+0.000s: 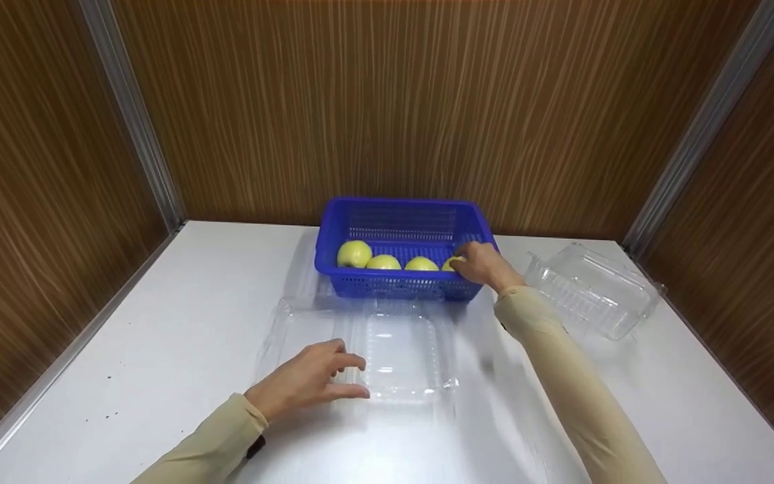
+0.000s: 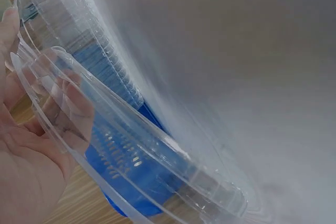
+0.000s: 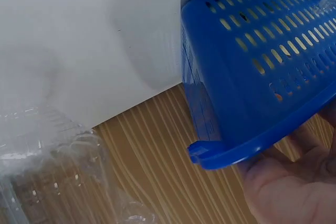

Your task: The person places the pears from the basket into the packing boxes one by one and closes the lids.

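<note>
A blue slotted basket (image 1: 400, 203) stands at the back of the white table (image 1: 158, 349) with several yellow-green apples in a row. My right hand (image 1: 484, 265) reaches over its right end, fingers curled on the rightmost apple (image 1: 453, 263). The right wrist view shows only the palm (image 3: 289, 187) under the basket's corner (image 3: 252, 51). An open clear clamshell box (image 1: 400, 349) lies in front of the basket. On its left half rests my left hand (image 1: 306, 380), fingers nearly straight. Through the plastic (image 2: 105, 114), the left wrist view shows those fingers (image 2: 26, 166).
A second clear clamshell box (image 1: 592, 289) sits closed and tilted at the right rear of the table. Wood-grain walls close in the table on three sides, with metal strips in the corners. Bare white tabletop lies to the left and front right.
</note>
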Motion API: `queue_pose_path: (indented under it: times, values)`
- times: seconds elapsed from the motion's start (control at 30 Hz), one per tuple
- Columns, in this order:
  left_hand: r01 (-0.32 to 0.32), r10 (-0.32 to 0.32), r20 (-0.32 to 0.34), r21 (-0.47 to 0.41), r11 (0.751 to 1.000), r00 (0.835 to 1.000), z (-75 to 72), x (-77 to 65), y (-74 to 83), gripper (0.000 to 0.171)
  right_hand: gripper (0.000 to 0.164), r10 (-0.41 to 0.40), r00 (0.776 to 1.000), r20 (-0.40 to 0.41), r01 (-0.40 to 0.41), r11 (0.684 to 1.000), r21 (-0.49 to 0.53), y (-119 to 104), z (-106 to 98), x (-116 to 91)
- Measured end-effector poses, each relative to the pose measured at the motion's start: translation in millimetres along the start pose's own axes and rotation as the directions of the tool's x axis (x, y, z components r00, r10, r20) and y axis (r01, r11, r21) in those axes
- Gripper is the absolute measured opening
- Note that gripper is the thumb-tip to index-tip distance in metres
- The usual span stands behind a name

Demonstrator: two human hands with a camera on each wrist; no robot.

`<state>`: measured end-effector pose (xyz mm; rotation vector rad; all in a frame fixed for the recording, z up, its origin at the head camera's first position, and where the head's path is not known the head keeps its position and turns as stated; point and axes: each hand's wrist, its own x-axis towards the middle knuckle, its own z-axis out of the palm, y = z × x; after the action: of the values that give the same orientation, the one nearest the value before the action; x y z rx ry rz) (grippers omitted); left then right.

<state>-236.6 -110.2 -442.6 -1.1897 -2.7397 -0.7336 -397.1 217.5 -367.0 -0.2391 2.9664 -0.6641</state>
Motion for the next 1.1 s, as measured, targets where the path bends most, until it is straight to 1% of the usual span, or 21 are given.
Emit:
queue_pose_path:
  times: [0.13,0.23,0.37,0.43,0.53,0.6,0.63,0.7,0.77,0.83,0.87,1.0,1.07,1.1]
  values:
    - [0.001,-0.001,-0.002,0.004,1.000,1.000,0.0,1.0,-0.3,0.049,0.042,0.061,0.997,0.054,-0.062,0.998,0.006,-3,-1,7]
    - [0.003,-0.003,-0.003,0.007,1.000,1.000,0.0,1.9,-0.5,0.050,0.042,0.085,0.993,0.077,-0.084,0.996,-0.012,-5,-3,12]
    - [0.004,-0.004,-0.005,0.005,1.000,1.000,0.0,3.5,-0.7,0.050,0.041,0.148,0.981,0.124,-0.146,0.989,-0.026,-9,-6,15]
    - [0.002,-0.002,-0.006,0.004,1.000,1.000,0.2,4.2,-0.6,0.050,0.042,0.170,0.976,0.136,-0.166,0.985,-0.036,-10,-7,17]
    - [-0.008,0.008,-0.012,0.013,1.000,1.000,0.6,5.3,-0.5,0.049,0.045,0.210,0.967,0.145,-0.209,0.978,-0.018,-11,-7,17]
    - [-0.012,0.012,-0.016,0.017,1.000,1.000,0.8,5.8,-0.2,0.048,0.046,0.254,0.955,0.154,-0.263,0.964,0.035,-12,-5,16]
    - [-0.016,0.016,-0.019,0.021,1.000,1.000,0.9,6.1,-0.1,0.048,0.046,0.267,0.951,0.156,-0.277,0.960,0.046,-13,-5,16]
    - [-0.021,0.022,-0.022,0.029,0.999,1.000,0.9,6.7,0.0,0.048,0.047,0.310,0.936,0.169,-0.329,0.939,0.098,-13,-3,16]
    - [-0.024,0.025,-0.021,0.031,0.999,0.999,1.3,7.7,0.0,0.048,0.049,0.362,0.914,0.182,-0.391,0.905,0.165,-12,-2,17]
    - [-0.026,0.027,-0.018,0.035,0.999,0.999,1.4,8.4,0.0,0.049,0.050,0.375,0.909,0.180,-0.405,0.898,0.171,-12,-1,19]
    - [-0.024,0.025,-0.015,0.034,0.999,1.000,1.4,8.7,0.1,0.049,0.050,0.391,0.902,0.183,-0.422,0.888,0.183,-11,-1,20]
    - [-0.008,0.008,-0.005,0.027,1.000,1.000,1.4,9.5,0.6,0.051,0.051,0.392,0.904,0.170,-0.419,0.891,0.176,-10,0,24]
    - [0.000,0.000,0.001,0.022,1.000,1.000,2.0,10.4,1.0,0.052,0.050,0.410,0.895,0.175,-0.441,0.874,0.206,-9,0,24]
    - [0.006,-0.006,0.003,0.019,1.000,1.000,2.0,10.1,0.8,0.052,0.050,0.408,0.895,0.179,-0.440,0.874,0.206,-9,0,24]
